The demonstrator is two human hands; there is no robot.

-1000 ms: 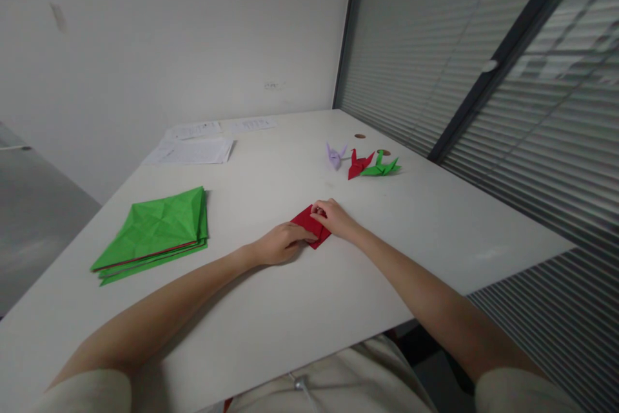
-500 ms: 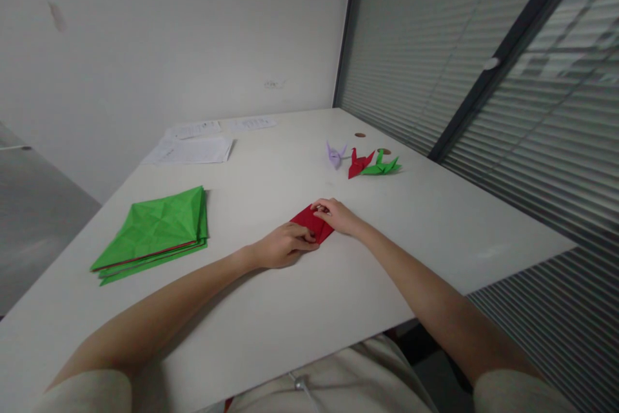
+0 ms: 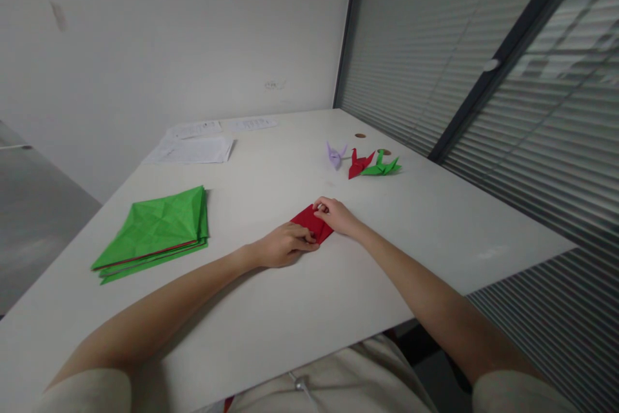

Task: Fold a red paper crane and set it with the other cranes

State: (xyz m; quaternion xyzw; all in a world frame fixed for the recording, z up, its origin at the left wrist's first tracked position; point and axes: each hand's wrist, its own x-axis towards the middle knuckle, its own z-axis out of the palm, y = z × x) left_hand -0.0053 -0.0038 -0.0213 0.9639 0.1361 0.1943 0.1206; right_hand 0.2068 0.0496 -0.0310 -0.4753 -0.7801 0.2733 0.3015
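A small folded piece of red origami paper lies on the white table in front of me, one corner pointing away. My left hand presses on its near left part, thumb and curled fingers closed at the near corner. At the far right edge, my right hand pinches the paper between thumb and bent fingers. Both hands cover part of the folds.
A stack of creased green paper sheets, with some red between, sits at left. Toward the back right are a purple paper crane, a red crane and a green crane. Printed papers lie at back left.
My right hand has shifted very slightly at the far edge of the red paper. Both hands keep their hold; the rest looks the same.
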